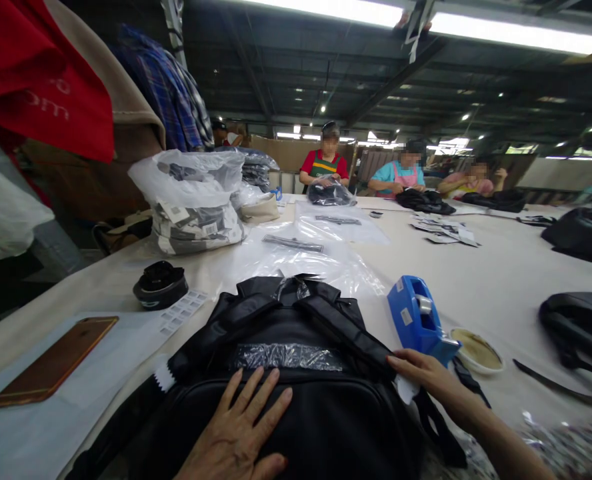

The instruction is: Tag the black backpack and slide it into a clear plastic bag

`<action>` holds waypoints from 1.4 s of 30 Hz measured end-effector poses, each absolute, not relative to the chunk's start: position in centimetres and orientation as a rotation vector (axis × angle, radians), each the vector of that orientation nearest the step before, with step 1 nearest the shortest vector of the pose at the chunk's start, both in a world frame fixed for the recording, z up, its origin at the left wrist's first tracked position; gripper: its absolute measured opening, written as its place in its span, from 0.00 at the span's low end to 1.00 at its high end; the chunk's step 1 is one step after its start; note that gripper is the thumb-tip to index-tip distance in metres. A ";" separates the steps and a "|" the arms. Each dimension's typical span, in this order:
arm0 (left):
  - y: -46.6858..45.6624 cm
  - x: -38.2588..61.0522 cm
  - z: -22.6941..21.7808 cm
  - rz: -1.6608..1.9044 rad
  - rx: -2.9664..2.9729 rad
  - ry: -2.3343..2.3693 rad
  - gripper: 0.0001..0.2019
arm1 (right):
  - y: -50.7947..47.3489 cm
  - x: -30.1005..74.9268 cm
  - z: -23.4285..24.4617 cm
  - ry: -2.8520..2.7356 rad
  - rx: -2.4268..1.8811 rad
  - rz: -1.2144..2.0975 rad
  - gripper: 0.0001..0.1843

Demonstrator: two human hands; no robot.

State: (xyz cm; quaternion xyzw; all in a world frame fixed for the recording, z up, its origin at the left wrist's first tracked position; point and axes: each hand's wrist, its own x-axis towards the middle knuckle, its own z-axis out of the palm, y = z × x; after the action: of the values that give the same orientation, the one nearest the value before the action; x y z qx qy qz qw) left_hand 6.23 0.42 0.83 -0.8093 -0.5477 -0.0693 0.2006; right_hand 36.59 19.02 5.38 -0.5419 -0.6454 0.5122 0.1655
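A black backpack (321,427) lies on the table in front of me, its straps facing up. Across its back panel runs a strip of clear plastic film (291,357). My left hand (239,430) rests flat on the backpack just below that strip, fingers spread. At the backpack's right side, my right hand (423,377) pinches the edge of the right shoulder strap (353,333). A piece of white wrapping (407,388) shows under those fingers. Similar white wrapping (164,375) is around the left strap.
A blue tape dispenser (411,313) and a round dish (479,351) stand to the right. On the left are a phone (56,360), a black coiled item (160,283) and a sticker sheet (183,310). Plastic bags (336,263) lie beyond. Several co-workers sit across the table.
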 end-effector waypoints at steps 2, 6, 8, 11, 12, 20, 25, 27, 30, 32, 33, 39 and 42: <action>0.4 6.2 0.8 -0.189 -2.264 -1.521 0.35 | 19.2 36.6 6.5 -1.632 -1.456 1.743 0.18; 0.5 6.4 0.9 -0.197 -2.214 -1.466 0.34 | 18.7 35.7 10.3 -1.316 -1.389 1.927 0.14; 0.5 6.5 1.1 -0.183 -2.203 -1.483 0.34 | 17.4 34.6 11.4 -1.296 -1.349 2.024 0.13; 0.4 6.6 1.4 -0.143 -2.298 -1.589 0.36 | 14.4 32.5 10.7 -1.378 -1.273 2.169 0.17; 0.3 6.6 1.5 -0.133 -2.336 -1.625 0.37 | 13.4 32.0 9.9 -1.428 -1.263 2.151 0.19; 0.1 6.7 1.8 -0.200 -2.458 -1.777 0.38 | 11.3 34.0 5.8 -2.425 -1.391 0.958 0.31; 0.1 6.7 1.7 -0.192 -2.461 -1.753 0.37 | 11.4 34.0 8.7 -2.597 -1.008 0.181 0.23; 0.1 6.6 1.6 -0.205 -2.456 -1.736 0.38 | 11.8 32.8 8.6 -2.565 -0.792 -0.072 0.23; 0.3 6.6 1.4 -0.239 -2.464 -1.723 0.37 | 12.5 30.7 5.7 -2.628 -0.543 -0.204 0.32; 0.4 6.8 1.5 -0.218 -2.482 -1.749 0.37 | 12.9 29.8 3.1 -2.674 -0.475 -0.214 0.35; 0.4 6.8 1.7 -0.197 -2.497 -1.770 0.37 | 13.0 29.5 2.0 -2.690 -0.477 -0.222 0.36; 0.0 3.9 5.1 -0.424 -2.313 -2.102 0.21 | 13.5 29.5 0.9 -2.591 -0.405 -0.368 0.40; -0.3 -0.1 6.5 -0.714 -1.729 -2.593 0.23 | 13.4 29.5 1.5 -2.566 -0.394 -0.394 0.42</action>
State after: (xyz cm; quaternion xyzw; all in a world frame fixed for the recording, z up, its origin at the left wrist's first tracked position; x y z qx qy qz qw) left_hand -0.10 -0.26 6.51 -0.5406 -0.8106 -0.2234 -0.0278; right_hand 29.49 13.40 1.51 -0.1449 -0.9450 -0.1449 0.2550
